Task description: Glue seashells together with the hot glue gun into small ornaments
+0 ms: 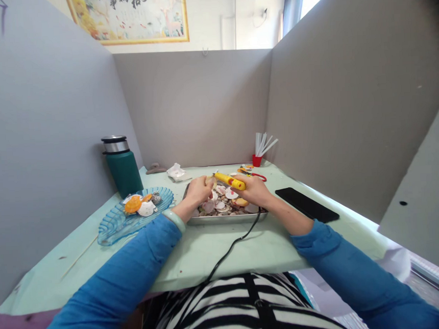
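My right hand (pixel 255 189) is closed round a yellow hot glue gun (pixel 229 180), its nozzle pointing left. A black cord (pixel 234 242) runs from it down over the table's front edge. My left hand (pixel 199 191), with a pale green bangle (pixel 175 220) on the wrist, is pinched close to the nozzle. Between its fingertips is a small pale yellowish piece, too small to name. Below both hands lies a metal tray (pixel 226 219) filled with seashells (pixel 231 193).
At the left stand a green bottle (pixel 124 169) and a blue plate (pixel 116 229) of shells, with a thin stick (pixel 79 258) in front. Scissors (pixel 255 174) and a red cup (pixel 256 161) of glue sticks are behind right. A black phone (pixel 306 204) lies right. Grey partitions (pixel 198 106) enclose the table.
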`<state>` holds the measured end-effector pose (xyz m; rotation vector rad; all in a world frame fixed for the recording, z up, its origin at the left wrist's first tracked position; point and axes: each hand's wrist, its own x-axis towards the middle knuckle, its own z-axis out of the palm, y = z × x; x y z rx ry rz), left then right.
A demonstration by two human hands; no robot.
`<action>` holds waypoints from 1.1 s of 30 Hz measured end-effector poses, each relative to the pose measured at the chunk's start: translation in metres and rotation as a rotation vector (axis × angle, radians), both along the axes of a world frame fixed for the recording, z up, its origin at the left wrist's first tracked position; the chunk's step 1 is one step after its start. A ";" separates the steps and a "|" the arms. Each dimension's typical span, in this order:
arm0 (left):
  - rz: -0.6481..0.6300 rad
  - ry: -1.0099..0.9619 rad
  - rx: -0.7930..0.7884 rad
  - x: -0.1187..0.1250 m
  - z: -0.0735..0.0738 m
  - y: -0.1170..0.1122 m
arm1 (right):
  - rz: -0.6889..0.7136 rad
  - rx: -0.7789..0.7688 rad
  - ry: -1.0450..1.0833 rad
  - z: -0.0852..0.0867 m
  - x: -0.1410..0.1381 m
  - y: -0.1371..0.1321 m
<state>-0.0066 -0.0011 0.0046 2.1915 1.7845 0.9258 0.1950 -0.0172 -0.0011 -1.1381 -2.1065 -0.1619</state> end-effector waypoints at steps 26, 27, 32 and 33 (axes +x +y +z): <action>-0.008 -0.010 -0.023 0.000 -0.002 0.000 | 0.015 0.017 -0.007 -0.001 -0.001 -0.001; -0.009 -0.009 -0.018 0.000 -0.002 0.000 | 0.017 0.017 -0.008 -0.001 -0.001 -0.001; -0.018 -0.005 -0.018 0.000 -0.001 -0.002 | 0.020 0.006 -0.013 -0.001 -0.002 -0.002; -0.018 -0.003 -0.017 0.000 0.000 -0.002 | 0.021 0.003 -0.014 0.000 -0.002 -0.002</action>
